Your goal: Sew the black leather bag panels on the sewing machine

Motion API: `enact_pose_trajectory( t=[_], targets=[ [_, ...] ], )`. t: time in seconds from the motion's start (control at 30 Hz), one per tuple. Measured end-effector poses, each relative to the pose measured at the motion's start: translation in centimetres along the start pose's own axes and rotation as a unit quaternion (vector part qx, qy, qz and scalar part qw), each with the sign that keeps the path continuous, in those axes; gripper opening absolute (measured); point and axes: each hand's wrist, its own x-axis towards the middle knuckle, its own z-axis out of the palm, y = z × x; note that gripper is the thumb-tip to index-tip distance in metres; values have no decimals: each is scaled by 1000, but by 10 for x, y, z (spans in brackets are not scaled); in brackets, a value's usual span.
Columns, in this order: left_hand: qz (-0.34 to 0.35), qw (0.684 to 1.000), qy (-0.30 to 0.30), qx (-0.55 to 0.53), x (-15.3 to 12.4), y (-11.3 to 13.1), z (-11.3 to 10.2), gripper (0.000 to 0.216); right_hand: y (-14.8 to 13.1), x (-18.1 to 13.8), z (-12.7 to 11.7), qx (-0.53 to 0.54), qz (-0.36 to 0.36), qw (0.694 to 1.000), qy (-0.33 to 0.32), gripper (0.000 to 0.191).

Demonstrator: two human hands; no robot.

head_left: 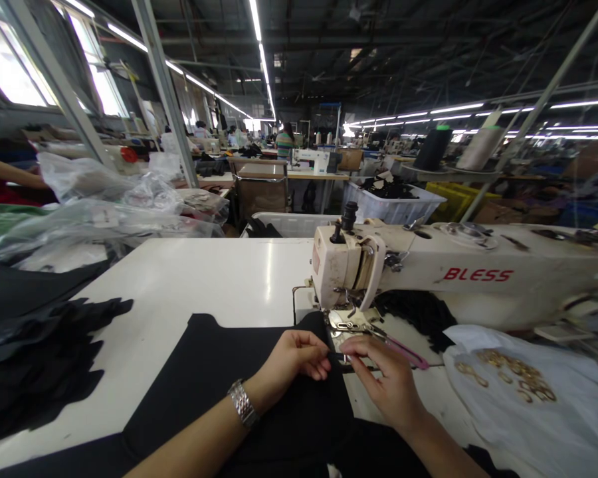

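Note:
A black fabric piece (214, 372) lies on the white sewing table (189, 285) in front of me. My left hand (294, 358), with a metal watch on the wrist, pinches a narrow black strap (337, 357) at the fabric's edge. My right hand (383, 375) pinches the strap's other end, where a small metal ring shows. Both hands sit just in front of the presser foot (349, 323) of a cream sewing machine (458, 275) marked BLESS.
A stack of black cut pieces (44, 352) lies at the left. A white plastic bag with gold metal rings (513, 382) rests at the right. Clear plastic bags (104, 206) pile up behind the table. A person in red (0, 179) works at far left. White bins (393, 202) stand beyond.

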Motion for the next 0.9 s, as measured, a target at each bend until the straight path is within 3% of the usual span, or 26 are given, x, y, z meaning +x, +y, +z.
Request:
enact_pose_trajectory(
  t=[0.33, 0.53, 0.73, 0.8, 0.9],
  targets=[
    [6, 999, 32, -4, -3, 2, 5, 20, -4, -4, 1, 43, 39, 998, 2, 19],
    [6, 1000, 26, 1, -3, 1, 4, 22, -3, -2, 2, -3, -4, 1000, 22, 18],
    [3, 999, -21, 25, -3, 0, 1, 22, -5, -5, 4, -24, -58, 998, -11, 39],
    [4, 999, -34, 21, -3, 0, 0, 23, -4, -7, 6, -13, -27, 999, -16, 41],
    [22, 1000, -21, 1, -3, -3, 1, 25, -1, -5, 8, 27, 89, 996, -1, 29]
  ],
)
